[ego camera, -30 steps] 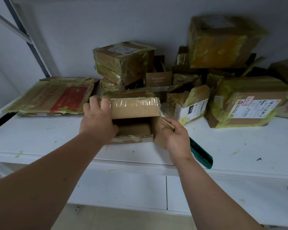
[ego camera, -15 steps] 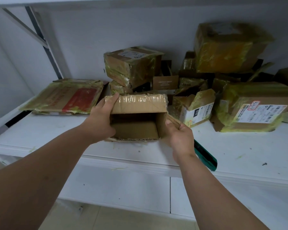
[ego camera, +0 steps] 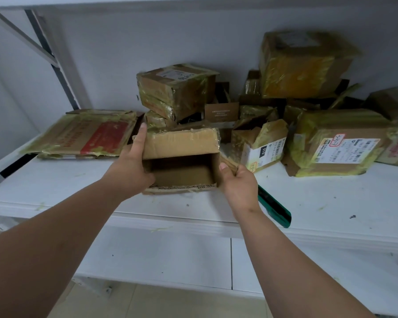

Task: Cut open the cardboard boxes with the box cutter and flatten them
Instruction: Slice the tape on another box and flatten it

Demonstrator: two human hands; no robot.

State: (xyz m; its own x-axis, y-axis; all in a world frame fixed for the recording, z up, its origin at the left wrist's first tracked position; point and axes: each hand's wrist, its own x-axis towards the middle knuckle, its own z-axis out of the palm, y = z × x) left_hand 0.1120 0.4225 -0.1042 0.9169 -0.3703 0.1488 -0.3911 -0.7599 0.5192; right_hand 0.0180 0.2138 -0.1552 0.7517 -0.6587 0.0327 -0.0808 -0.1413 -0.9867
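Between my hands, an opened cardboard box (ego camera: 182,154) lay on its side on the white surface (ego camera: 331,203), its mouth toward me. My left hand (ego camera: 131,171) gripped its left wall, thumb extended along the edge. My right hand (ego camera: 239,187) pinched the right flap. The green box cutter (ego camera: 275,210) lay just right of my right wrist. Taped boxes (ego camera: 336,143) were piled beyond my right hand; a flattened box (ego camera: 90,134) lay beyond my left.

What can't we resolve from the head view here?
- Box cutter: blade end hidden behind the right hand; blade state unknown.
- Open box: left wall covered by the left hand.
- Label on the taped parcel: print too small to read.
- Rear boxes: blocked by the pile, in shadow.
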